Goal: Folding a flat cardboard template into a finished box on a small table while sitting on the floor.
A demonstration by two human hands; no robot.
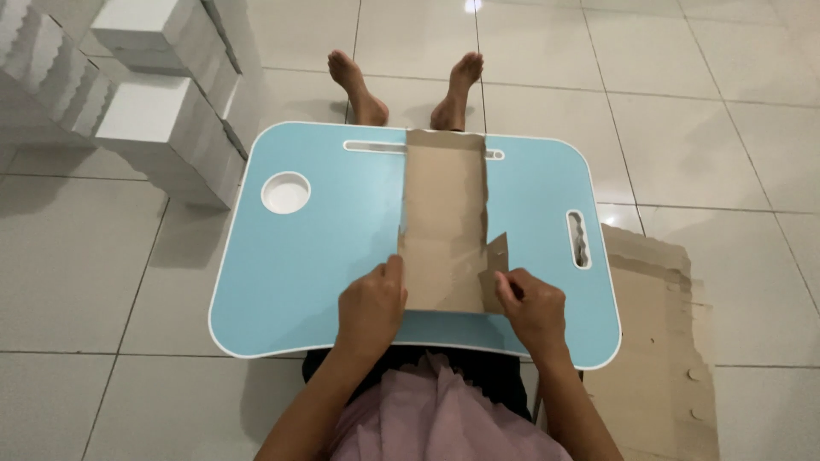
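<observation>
Both hands press a brown cardboard strip (444, 222) lying mid-desk (307, 265). The left hand (371, 306) pins its near left edge; the right hand (534, 309) pinches the folded side flap (495, 265), its fingertips hidden underneath. More cardboard (658, 341) lies cut off at right.

Brown cardboard strip (444, 222) flat on tray

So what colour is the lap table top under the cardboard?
Light blue lap table with a white edge and white cup recess; the head view shows it clearly.
</observation>
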